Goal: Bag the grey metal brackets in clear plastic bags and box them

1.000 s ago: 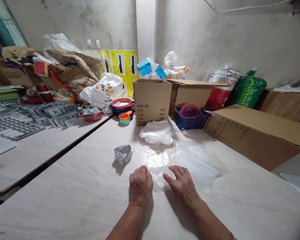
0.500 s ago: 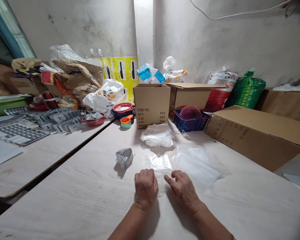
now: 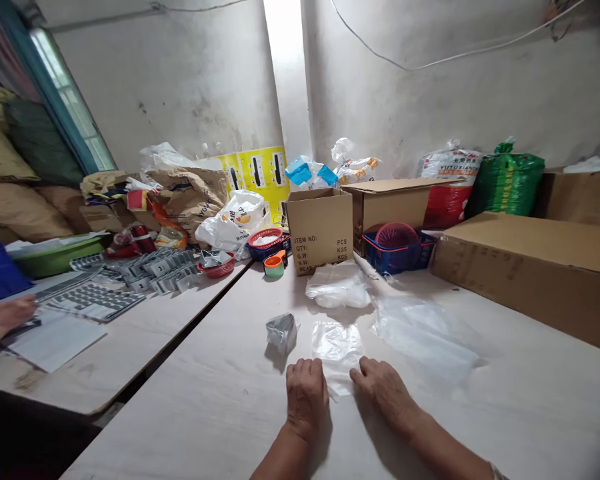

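Observation:
A small clear plastic bag [image 3: 337, 341] lies flat on the white table between my hands. At its near left edge my left hand [image 3: 306, 399] is closed, knuckles up, fingers curled over the film. Across from it my right hand [image 3: 387, 395] has thumb and fingertips drawn together on the bag's right edge. Just beyond my left hand stands a grey piece wrapped in clear plastic [image 3: 281, 333]. Larger clear plastic bags [image 3: 427, 337] are spread to the right, and a bunched pile of clear bags [image 3: 339, 285] lies behind the small one.
A cardboard box [image 3: 321, 233] stands behind the pile, with a blue basket [image 3: 397, 253] beside it. An orange and green tape roll [image 3: 275, 265] lies left of it. A large carton [image 3: 525, 273] occupies the right. Across a table gap, another person's hand [image 3: 10, 317] is near grey parts [image 3: 160, 270].
The view has swung left and up, bringing another person's hand into sight. My right fingers have drawn closer together at the small bag's edge, and the bag looks more spread out.

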Demonstrator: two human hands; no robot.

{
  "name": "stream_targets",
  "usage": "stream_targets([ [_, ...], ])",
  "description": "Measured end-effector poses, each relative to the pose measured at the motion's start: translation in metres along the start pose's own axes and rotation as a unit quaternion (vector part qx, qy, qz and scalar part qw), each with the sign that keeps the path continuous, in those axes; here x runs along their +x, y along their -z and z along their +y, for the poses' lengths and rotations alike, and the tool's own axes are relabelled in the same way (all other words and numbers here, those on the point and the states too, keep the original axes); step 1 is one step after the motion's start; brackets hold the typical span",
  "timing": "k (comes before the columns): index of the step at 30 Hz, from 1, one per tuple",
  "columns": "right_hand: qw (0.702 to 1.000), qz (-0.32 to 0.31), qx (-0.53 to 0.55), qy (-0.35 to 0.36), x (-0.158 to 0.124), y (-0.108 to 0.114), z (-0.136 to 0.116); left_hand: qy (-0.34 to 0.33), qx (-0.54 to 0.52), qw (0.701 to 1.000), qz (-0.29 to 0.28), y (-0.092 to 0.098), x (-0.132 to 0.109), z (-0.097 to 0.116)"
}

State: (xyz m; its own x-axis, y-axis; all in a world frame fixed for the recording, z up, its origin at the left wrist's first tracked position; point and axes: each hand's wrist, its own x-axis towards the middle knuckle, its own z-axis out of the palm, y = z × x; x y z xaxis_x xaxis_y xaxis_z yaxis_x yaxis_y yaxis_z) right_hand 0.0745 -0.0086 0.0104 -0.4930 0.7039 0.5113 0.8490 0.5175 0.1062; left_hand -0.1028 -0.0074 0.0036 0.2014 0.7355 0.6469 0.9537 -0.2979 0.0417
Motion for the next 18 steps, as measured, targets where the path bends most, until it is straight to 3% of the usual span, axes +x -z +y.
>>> stream_targets([
  [5, 0.999, -0.02, -0.02, -0.045, 0.019, 0.01, -0.01, 0.022, 0.0, 1.0, 0.011, -0.003, -0.001, -0.004],
  [12, 0.995, 0.044, 0.027, -0.089, 0.008, -0.025, -0.016, 0.065, 0.022, 0.998, 0.006, -0.003, 0.001, -0.005],
  [18, 0.991, 0.072, 0.08, -0.084, 0.005, -0.029, -0.013, 0.065, 0.033, 0.997, -0.015, -0.003, 0.004, -0.003],
])
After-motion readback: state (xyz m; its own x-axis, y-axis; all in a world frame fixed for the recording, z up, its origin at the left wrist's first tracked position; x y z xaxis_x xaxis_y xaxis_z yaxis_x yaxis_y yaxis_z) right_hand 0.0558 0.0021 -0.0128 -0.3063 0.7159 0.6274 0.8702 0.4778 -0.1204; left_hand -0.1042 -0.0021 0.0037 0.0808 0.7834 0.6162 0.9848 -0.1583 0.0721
